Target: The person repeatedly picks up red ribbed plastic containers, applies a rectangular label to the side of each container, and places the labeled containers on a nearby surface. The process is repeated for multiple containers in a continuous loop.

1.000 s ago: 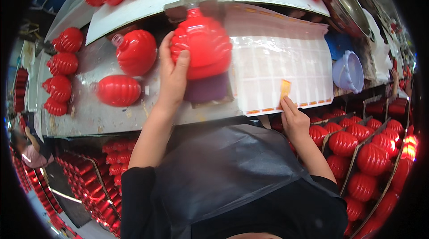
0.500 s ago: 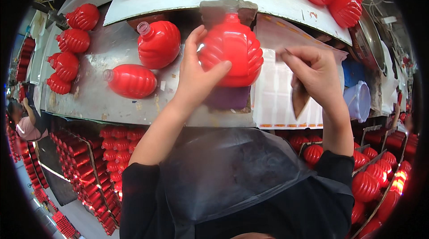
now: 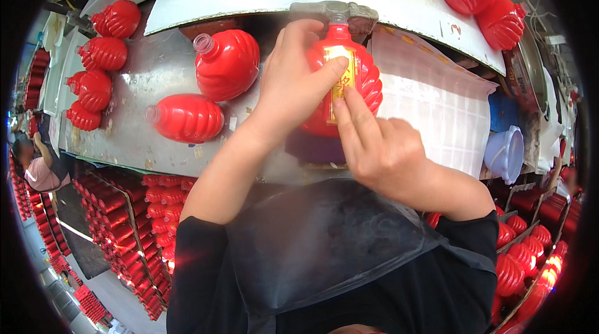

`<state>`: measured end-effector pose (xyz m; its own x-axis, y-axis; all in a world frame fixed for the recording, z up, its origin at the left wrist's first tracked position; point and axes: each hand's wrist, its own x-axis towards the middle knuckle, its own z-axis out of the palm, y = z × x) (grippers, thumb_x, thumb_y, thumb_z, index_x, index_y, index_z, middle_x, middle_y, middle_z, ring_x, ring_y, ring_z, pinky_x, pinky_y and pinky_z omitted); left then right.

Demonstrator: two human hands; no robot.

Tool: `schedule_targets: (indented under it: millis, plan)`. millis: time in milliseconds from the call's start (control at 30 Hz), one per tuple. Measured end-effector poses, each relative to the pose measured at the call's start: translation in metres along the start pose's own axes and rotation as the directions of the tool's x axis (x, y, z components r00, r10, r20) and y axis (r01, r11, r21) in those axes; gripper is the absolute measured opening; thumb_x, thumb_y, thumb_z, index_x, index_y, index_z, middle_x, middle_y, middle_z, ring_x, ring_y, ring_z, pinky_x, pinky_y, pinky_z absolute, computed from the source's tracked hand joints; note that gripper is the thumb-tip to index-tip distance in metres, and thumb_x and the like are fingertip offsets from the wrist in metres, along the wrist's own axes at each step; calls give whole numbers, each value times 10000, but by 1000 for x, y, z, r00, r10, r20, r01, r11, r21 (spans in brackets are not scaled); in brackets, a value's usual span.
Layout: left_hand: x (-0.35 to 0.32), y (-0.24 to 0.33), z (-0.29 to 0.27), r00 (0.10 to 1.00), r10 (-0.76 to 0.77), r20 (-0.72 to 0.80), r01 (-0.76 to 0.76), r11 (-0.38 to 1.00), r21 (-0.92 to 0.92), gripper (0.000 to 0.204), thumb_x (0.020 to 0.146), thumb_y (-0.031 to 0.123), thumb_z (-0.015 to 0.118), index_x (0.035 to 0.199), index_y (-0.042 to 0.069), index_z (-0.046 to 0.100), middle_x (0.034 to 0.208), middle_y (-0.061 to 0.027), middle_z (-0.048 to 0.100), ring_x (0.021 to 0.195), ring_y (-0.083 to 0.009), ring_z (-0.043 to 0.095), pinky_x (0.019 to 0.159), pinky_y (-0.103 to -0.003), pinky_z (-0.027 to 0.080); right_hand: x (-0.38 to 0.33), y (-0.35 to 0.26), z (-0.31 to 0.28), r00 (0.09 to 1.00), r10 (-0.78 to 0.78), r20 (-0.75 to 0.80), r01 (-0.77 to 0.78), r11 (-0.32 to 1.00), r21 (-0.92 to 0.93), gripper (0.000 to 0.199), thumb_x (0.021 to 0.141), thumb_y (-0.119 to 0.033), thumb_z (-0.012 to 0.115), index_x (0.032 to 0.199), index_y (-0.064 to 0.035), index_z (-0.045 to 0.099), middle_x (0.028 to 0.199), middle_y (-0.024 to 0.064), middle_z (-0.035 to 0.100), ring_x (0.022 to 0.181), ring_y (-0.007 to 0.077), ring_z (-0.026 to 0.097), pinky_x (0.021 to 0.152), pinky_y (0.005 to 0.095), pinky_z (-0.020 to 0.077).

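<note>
A red ribbed bottle (image 3: 368,84) stands upright on a purple pad (image 3: 315,147) at the middle of the metal bench (image 3: 134,140), its neck under a grey fixture (image 3: 334,12). My left hand (image 3: 293,84) wraps around the bottle's left side, thumb on its front. My right hand (image 3: 380,147) presses two fingers on a narrow gold label (image 3: 343,78) stuck on the bottle's front.
Two more red bottles (image 3: 228,62) (image 3: 187,118) rest on the bench to the left, several others at its far left. A white label sheet (image 3: 437,109) lies to the right, beside a pale plastic cup (image 3: 505,153). Crates of red bottles (image 3: 524,259) flank me. Another person (image 3: 37,168) sits far left.
My right hand carried the gold label from the sheet to the bottle and now presses it on the front. My left hand has kept hold of the bottle throughout.
</note>
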<state>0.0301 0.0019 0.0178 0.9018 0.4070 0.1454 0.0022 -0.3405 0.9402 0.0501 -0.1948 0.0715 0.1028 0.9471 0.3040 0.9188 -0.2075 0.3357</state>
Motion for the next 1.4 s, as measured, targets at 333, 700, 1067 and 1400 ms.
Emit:
schedule_targets:
  millis: [333,700,1067,1400]
  plan:
    - [-36,-9,-1,992,126,-12,-125,992,13,849,848,398,799,1479,-16,409,1427,-262,512,1325,-415,527,1114,-476,435,16,44,17,913,405,47,-344,705,620,342,921,-95,724,1262,-85,729,906,100,634,710,213,628,618,318,499]
    - [-41,-13,2,958,288,-15,-278,936,215,898,761,390,881,1436,-2,437,1437,-248,482,1320,-431,502,1110,-489,434,22,57,41,870,446,208,-451,551,702,388,936,-177,744,1322,-142,728,816,70,514,730,185,546,682,319,480]
    - [-45,-24,-5,995,93,39,-83,975,-206,635,997,319,626,1497,-19,429,1509,-224,481,1397,-330,485,1169,-415,375,-5,52,36,762,480,434,-562,160,811,554,998,-329,682,1495,-114,566,890,-23,494,832,77,487,716,235,434]
    - [-47,-19,3,1000,3,14,1,956,-293,794,826,269,829,1474,8,453,1449,-189,510,1333,-306,542,1118,-417,445,-11,26,42,741,600,301,-594,377,710,742,826,-328,849,1489,-127,583,960,15,605,782,125,494,684,270,460]
